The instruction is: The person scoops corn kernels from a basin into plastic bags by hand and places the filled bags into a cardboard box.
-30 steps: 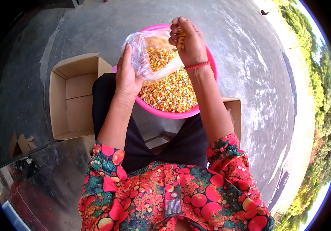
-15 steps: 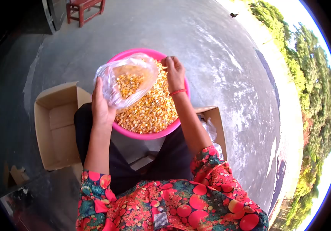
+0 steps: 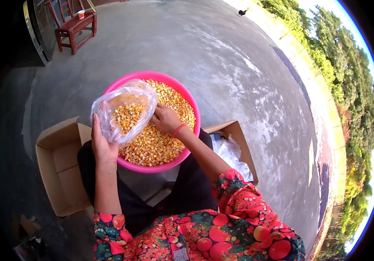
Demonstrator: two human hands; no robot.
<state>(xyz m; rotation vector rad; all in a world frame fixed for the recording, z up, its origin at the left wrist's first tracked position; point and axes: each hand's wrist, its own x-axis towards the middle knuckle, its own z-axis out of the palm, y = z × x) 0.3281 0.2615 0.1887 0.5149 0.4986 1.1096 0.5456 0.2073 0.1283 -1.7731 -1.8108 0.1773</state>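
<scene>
Clear plastic bag point(image 3: 147, 93) in the left hand point(image 3: 103, 145), above a pink basin point(image 3: 197, 114)

A grey concrete floor point(image 3: 243, 82) spreads around the seated person, with green trees point(image 3: 345, 65) along the right edge of the view. A red wooden chair point(image 3: 77, 27) stands well apart at upper left. An open cardboard box point(image 3: 67, 185) sits beside the left leg; a second carton point(image 3: 244, 152), beside the right leg, holds crumpled clear plastic point(image 3: 232, 155).

The basin is in front of the person's knees, filled with loose corn kernels. The bag is tilted over its left part, mouth open toward the person, with more kernels inside. The left hand grips the bag from its lower left: the thumb lies up along the outside of the plastic, and the other fingers are hidden behind it.

The right hand point(image 3: 166, 119) is back-up at the bag's right edge, low over the heaped corn, its fingers pointing left and bent. The fingertips are out of sight at the bag's edge, so whether they are closed on anything I cannot tell. A red wristband point(image 3: 179, 129) circles that wrist. Smallest are the yellow and pale kernels point(image 3: 176, 101), which lie below the right hand and to both sides of it.
</scene>
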